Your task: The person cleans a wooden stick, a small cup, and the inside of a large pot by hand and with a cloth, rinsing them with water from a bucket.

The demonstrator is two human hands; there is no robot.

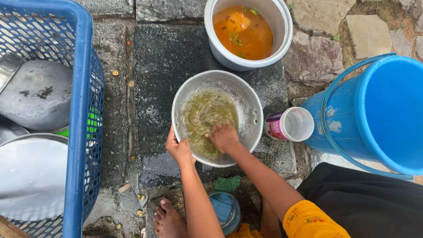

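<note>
A round metal bowl [246, 99] sits on wet dark stone, holding murky greenish-brown soapy water. My left hand [178, 147] grips its near left rim. My right hand [224, 136] is inside the bowl, fingers curled and pressed against the bottom; whether a scrubber is under them is hidden by the suds. A green scrub pad [228, 183] lies on the stone just below the bowl.
A white pot [282, 39] of orange liquid stands behind the bowl. A blue bucket [379, 110] and a tipped white plastic jar [291, 124] are at the right. A blue basket [81, 110] with metal plates stands left. My bare foot [167, 220] and a small blue tub [224, 211] are below.
</note>
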